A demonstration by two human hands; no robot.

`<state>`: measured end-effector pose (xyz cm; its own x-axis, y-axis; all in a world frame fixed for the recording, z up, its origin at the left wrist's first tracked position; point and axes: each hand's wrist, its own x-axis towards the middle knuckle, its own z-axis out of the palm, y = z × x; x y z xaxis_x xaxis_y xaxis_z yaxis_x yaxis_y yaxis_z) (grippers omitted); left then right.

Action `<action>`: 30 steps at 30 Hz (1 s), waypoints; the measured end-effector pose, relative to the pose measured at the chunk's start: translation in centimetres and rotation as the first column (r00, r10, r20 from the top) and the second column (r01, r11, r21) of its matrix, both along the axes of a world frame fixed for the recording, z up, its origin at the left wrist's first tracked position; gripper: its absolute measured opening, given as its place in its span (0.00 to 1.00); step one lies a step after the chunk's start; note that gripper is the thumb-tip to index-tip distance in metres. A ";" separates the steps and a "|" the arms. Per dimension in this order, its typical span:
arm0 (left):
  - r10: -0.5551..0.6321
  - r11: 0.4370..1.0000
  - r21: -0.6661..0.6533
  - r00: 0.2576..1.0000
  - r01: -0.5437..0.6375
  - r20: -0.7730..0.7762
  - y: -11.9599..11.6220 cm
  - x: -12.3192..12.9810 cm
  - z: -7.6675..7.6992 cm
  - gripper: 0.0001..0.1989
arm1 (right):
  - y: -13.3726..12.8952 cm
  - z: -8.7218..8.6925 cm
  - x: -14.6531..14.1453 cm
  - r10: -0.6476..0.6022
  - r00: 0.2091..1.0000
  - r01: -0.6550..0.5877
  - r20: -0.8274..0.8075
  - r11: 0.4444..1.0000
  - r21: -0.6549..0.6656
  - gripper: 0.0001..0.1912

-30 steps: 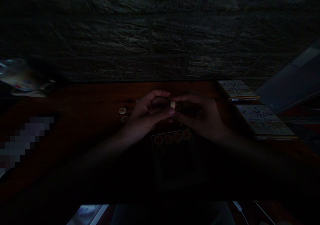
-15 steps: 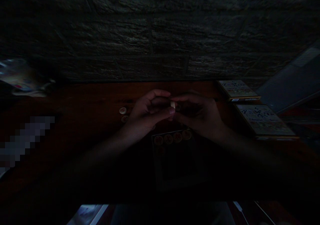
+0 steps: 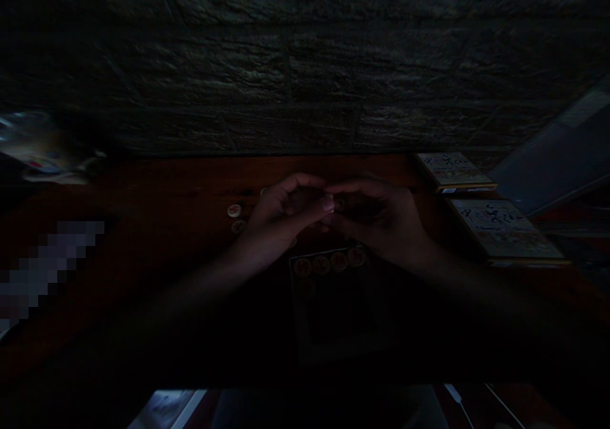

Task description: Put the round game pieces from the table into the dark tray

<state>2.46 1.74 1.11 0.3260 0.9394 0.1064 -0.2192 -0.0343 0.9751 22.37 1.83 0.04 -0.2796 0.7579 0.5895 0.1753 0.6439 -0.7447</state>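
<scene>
My left hand (image 3: pixel 290 210) and my right hand (image 3: pixel 384 216) meet at their fingertips above the dark wooden table. Both are closed in a pinch; what is between the fingers is mostly hidden and too dark to make out. Below them lies a dark shallow tray (image 3: pixel 301 346) with several round game pieces, among them a piece with red writing (image 3: pixel 302 267) at its upper left corner. Left of my left hand, a pale round piece (image 3: pixel 234 211) rests on the table, with another round piece (image 3: pixel 238 226) just below it.
Two flat boxes, a rear box (image 3: pixel 455 170) and a nearer box (image 3: pixel 508 229), lie on the right of the table (image 3: pixel 181 187). A stone wall (image 3: pixel 324 73) rises behind. A clear plastic bag (image 3: pixel 52 152) sits at the far left.
The pale piece that showed between my fingertips is now mostly hidden. My left hand has shifted slightly, and the edge of a piece shows behind it.
</scene>
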 end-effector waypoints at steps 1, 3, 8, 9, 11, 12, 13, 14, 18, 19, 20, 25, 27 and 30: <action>0.005 1.000 0.001 1.000 -0.005 -0.010 0.0 0.0 0.1 0.16 | 0.0 0.0 0.0 0.007 1.000 -0.007 -0.002 1.000 -0.006 0.17; 0.013 1.000 0.006 1.000 -0.013 -0.028 -0.1 -0.1 0.3 0.18 | 0.1 0.0 0.1 0.015 1.000 -0.015 -0.005 1.000 -0.010 0.18; -0.002 1.000 0.004 0.999 0.002 -0.039 -0.1 -0.3 0.4 0.23 | 0.3 -0.1 0.2 0.008 1.000 -0.008 0.015 1.000 0.030 0.16; -0.015 1.000 0.010 1.000 0.015 -0.022 0.0 -0.3 0.4 0.24 | 0.3 -0.1 0.2 0.012 1.000 -0.012 0.013 0.999 0.035 0.15; -0.032 0.999 0.014 0.999 0.032 0.005 0.0 -0.3 0.2 0.25 | 0.3 -0.2 0.2 0.019 1.000 -0.019 0.004 0.999 0.032 0.15; -0.034 0.999 0.011 0.999 0.034 0.009 0.0 -0.3 0.1 0.25 | 0.3 -0.2 0.2 0.016 1.000 -0.016 0.003 1.000 0.023 0.15; -0.031 0.999 0.011 0.999 0.031 0.014 0.0 -0.2 0.1 0.23 | 0.2 -0.2 0.1 0.010 1.000 -0.010 0.003 1.000 0.014 0.15; -0.027 1.000 0.011 0.999 0.027 0.018 0.0 -0.2 0.0 0.22 | 0.2 -0.2 0.1 0.005 1.000 -0.005 0.000 1.000 0.007 0.15; -0.019 1.000 0.012 1.000 0.019 0.000 -0.1 0.0 0.0 0.16 | 0.0 0.0 -0.1 0.016 1.000 -0.017 -0.015 1.000 -0.008 0.14; -0.017 1.000 0.010 1.000 0.017 -0.013 -0.1 0.0 0.1 0.15 | 0.0 0.0 -0.1 0.020 1.000 -0.020 -0.017 1.000 -0.016 0.14; -0.017 1.000 0.009 1.000 0.017 -0.025 -0.1 0.0 0.1 0.16 | 0.0 0.0 -0.1 0.023 1.000 -0.023 -0.019 0.999 -0.026 0.14; -0.025 1.000 0.009 0.999 0.026 -0.043 0.0 -0.2 0.3 0.23 | 0.0 -0.2 0.0 0.023 1.000 -0.024 -0.017 0.999 -0.026 0.17; -0.029 0.999 0.011 0.999 0.030 -0.037 0.1 -0.3 0.2 0.24 | 0.0 -0.2 0.1 0.013 1.000 -0.013 -0.004 1.000 -0.007 0.17; -0.042 0.999 0.022 0.999 0.042 -0.010 0.2 -0.4 0.0 0.24 | 0.1 0.0 0.1 0.016 1.000 -0.016 0.001 1.000 0.010 0.16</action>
<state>2.08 1.95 1.07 0.3665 0.9221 0.1241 -0.2118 -0.0472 0.9762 22.47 1.90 0.00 -0.2919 0.7474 0.5968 0.1655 0.6540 -0.7381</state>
